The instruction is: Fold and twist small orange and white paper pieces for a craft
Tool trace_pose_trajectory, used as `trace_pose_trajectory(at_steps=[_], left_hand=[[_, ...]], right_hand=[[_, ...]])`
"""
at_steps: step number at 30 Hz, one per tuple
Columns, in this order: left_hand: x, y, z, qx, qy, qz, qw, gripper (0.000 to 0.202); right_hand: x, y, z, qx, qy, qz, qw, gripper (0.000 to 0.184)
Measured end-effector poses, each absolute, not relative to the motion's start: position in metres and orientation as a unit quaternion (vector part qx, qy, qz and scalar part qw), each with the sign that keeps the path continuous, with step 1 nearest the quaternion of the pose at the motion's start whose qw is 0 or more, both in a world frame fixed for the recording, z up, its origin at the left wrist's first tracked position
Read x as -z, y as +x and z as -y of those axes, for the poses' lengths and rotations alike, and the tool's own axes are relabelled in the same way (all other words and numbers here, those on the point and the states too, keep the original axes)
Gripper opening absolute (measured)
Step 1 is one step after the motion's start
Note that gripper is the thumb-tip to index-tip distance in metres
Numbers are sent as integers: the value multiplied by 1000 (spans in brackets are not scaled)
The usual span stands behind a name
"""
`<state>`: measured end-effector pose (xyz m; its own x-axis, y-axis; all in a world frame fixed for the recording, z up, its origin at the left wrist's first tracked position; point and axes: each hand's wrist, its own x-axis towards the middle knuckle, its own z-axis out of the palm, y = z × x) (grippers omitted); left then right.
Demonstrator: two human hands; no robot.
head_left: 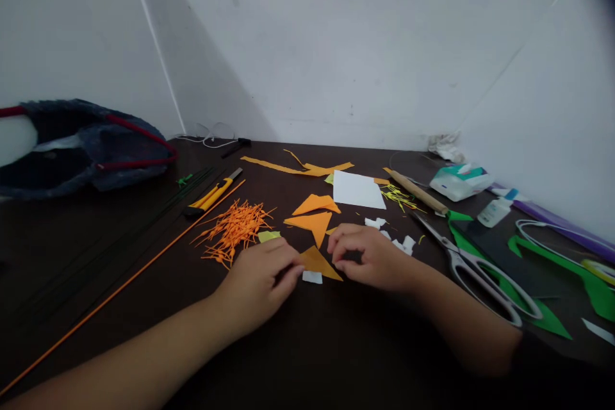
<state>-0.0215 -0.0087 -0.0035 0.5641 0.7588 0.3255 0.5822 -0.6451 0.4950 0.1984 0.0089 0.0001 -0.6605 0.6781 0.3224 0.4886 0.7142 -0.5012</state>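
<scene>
A darker orange triangle of crepe paper (316, 261) lies on the dark table between my hands, partly over a small white paper piece (312, 277). My left hand (262, 272) is closed, its thumb and forefinger pinching the triangle's left corner. Just to the right, my right hand (368, 256) has curled fingers, the tips close to the triangle's right edge; what they hold, if anything, is hidden. Beyond the hands lie a notched orange paper piece (312, 223) and a folded orange piece (317, 204). A yellow-green scrap (269, 236) sits beside my left hand.
Left are twisted orange paper strands (237, 227), a yellow cutter (211, 197), a long orange stick (139, 278) and a dark bag (91, 144). White paper (359, 189) lies behind. Scissors (473, 262), green paper (552, 319) and a glue bottle (496, 210) are right.
</scene>
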Motion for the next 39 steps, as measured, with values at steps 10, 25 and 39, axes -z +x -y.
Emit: trace_pose_trajectory(at_steps=[10,25,39], left_hand=[[13,-12,11,-121,934,-328,66,22],[8,-21,15,-149,931,-299,145,19],[1,-29,3,-120,937,-278,176,19]], right_hand=[[23,177,-16,-101,-406,871,259,13],[13,189,-17,-198,-408,861,229,12],[3,189,-6,-167,-305,926,147,11]])
